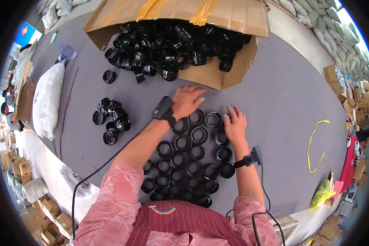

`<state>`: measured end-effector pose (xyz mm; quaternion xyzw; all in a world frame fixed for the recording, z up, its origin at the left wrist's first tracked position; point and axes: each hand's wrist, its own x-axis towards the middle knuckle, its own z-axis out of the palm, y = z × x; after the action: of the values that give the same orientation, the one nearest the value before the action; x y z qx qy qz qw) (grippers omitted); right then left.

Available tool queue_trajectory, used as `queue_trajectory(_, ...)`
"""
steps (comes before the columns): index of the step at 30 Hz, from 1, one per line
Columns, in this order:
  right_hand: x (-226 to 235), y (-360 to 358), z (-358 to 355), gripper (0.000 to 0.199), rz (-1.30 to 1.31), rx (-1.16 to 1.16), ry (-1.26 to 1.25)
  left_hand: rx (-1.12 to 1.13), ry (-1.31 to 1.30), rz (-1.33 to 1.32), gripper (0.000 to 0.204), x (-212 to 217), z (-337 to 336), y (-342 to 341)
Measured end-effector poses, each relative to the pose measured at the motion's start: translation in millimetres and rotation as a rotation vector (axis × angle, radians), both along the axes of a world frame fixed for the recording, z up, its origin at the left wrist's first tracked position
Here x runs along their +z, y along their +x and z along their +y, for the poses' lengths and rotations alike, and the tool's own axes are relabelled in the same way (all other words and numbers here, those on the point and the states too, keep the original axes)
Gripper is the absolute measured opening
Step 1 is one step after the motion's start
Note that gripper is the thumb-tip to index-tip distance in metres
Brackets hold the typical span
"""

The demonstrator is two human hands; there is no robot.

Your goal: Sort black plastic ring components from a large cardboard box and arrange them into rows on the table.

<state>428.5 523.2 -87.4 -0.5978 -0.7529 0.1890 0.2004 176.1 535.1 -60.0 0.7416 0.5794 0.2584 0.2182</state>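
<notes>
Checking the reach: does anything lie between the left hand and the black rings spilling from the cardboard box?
Nothing visible does. The left hand rests at the top of the arranged rings; only bare grey table separates it from the spilled rings in the cardboard box.

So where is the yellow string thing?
In the head view, the yellow strap lies looped on the grey table, off to the person's right, past the right hand and the rows of black rings.
</notes>
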Motion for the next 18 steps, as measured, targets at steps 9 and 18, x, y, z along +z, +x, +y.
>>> queue_trajectory(9,35,-40,-42,0.079,-0.417,0.235,-0.041,-0.017,0.028,-0.012,0.058,-49,-66,-11)
queue_trajectory(18,33,17,-49,0.082,-0.433,0.179,-0.053,0.056,0.013,0.012,0.041,-33,-42,22)
